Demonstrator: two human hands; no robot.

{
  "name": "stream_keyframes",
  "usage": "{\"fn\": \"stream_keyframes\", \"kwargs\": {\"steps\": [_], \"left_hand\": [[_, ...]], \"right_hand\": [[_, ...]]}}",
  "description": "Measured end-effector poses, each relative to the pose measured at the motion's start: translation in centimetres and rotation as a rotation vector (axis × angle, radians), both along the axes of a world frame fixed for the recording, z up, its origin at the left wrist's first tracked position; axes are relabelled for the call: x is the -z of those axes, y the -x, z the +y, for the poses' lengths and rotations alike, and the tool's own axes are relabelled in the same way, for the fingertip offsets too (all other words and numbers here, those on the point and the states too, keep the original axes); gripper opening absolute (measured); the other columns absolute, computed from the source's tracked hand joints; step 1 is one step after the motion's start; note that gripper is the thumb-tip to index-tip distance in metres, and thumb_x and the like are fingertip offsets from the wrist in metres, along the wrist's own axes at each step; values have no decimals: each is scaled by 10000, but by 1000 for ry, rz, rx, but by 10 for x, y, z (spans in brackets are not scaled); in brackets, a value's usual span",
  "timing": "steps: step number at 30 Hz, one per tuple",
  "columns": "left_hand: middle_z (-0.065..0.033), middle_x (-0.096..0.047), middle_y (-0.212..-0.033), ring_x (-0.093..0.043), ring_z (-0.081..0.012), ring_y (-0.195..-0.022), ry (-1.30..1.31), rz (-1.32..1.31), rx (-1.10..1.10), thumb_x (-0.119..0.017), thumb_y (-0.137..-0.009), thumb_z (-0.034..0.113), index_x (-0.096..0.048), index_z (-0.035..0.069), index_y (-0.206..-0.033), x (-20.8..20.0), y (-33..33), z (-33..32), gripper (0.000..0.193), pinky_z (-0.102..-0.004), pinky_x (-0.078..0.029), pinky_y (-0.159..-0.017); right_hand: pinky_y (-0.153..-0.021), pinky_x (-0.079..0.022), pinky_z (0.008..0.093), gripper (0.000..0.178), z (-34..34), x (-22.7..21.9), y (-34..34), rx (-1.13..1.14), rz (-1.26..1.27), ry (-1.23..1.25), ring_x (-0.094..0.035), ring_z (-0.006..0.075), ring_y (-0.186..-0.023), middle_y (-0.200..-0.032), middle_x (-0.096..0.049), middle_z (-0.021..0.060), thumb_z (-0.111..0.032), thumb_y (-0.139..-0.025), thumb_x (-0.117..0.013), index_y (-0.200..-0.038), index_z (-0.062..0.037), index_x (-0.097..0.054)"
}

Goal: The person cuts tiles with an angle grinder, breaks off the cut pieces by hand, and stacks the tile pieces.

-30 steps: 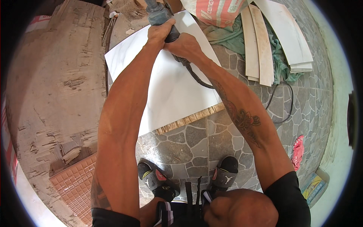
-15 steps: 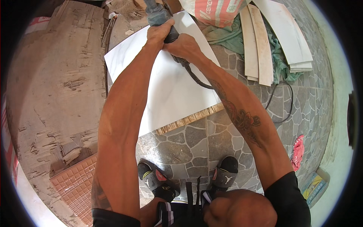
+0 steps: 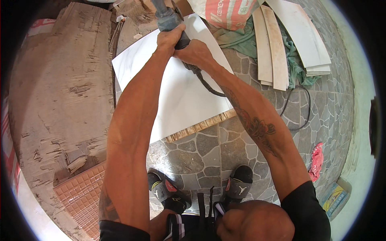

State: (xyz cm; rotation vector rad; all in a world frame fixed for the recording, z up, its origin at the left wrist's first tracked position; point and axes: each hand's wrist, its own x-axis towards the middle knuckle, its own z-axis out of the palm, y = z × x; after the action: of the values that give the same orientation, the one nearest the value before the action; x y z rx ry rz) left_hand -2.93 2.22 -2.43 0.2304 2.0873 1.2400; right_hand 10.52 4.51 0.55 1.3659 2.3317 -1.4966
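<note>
With both hands I hold a dark angle grinder [image 3: 169, 21] over the far part of a large white, grey-veined tile [image 3: 187, 100]. My left hand [image 3: 170, 38] is wrapped round its body behind the head. Nearer to me, my right hand [image 3: 195, 53] closes on the rear of the grip. A disc edge shows at the grinder's far right side; whether it touches the tile I cannot tell. The black power cord [image 3: 207, 86] runs from the tool's back end and passes under my right forearm. Beneath the tile's near edge, a rough wooden support [image 3: 201, 126] sticks out.
A worn plywood sheet [image 3: 60, 88] lies at left, with brown gridded tiles [image 3: 82, 193] by its near end. A red-and-white sack [image 3: 227, 14], green cloth [image 3: 241, 38] and cut tile strips [image 3: 277, 52] lie far right. A red cloth [image 3: 316, 160] and a box [image 3: 335, 199] are near the right wall.
The view has shifted very slightly. Both hands keep their grip on the angle grinder, which stays at nearly the same place over the tile.
</note>
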Motion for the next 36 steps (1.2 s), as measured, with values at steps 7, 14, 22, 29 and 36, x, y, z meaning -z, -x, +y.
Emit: {"fn": "stream_keyframes", "kwargs": {"steps": [7,14,22,29,36], "left_hand": [[-164,-685,-1064,-669,-237,-922,0,14,-24,-810,-721,359,-636,-128,-1117,6,2,-3,652,-356,-537,-817],[-157,-685,-1059,-661,-235,-908,9,-1,-26,-811,-710,385,-649,-115,-1103,1,-7,-6,656,-355,-530,-812],[-157,-686,-1067,-664,-239,-925,66,28,-24,-804,-708,394,-653,-104,-1115,-4,-13,-7,661,-354,-521,-827],[-159,-685,-1070,-664,-244,-937,53,20,-23,-808,-710,391,-651,-101,-1127,-1,-15,-10,664,-349,-519,-830],[-158,-686,-1066,-661,-243,-931,39,20,-26,-815,-709,380,-650,-111,-1118,-3,-23,-12,661,-350,-519,-825]], "right_hand": [[-721,-565,364,653,-4,-1,-2,2,11,8,-724,251,-829,-867,-726,114,-599,-604,-806,-882,-15,-715],[-726,-566,361,649,-6,0,-6,11,-6,-24,-725,252,-828,-863,-727,115,-596,-601,-805,-879,-16,-715],[-733,-566,361,658,-7,-5,-11,-2,-14,18,-725,252,-842,-878,-727,115,-602,-597,-808,-886,-20,-711],[-741,-566,363,661,-10,-3,-14,6,-12,29,-726,255,-846,-878,-724,117,-605,-593,-808,-886,-21,-709],[-738,-566,367,654,-11,0,-19,10,-4,27,-727,258,-847,-871,-724,126,-600,-596,-804,-875,-16,-709]]}}
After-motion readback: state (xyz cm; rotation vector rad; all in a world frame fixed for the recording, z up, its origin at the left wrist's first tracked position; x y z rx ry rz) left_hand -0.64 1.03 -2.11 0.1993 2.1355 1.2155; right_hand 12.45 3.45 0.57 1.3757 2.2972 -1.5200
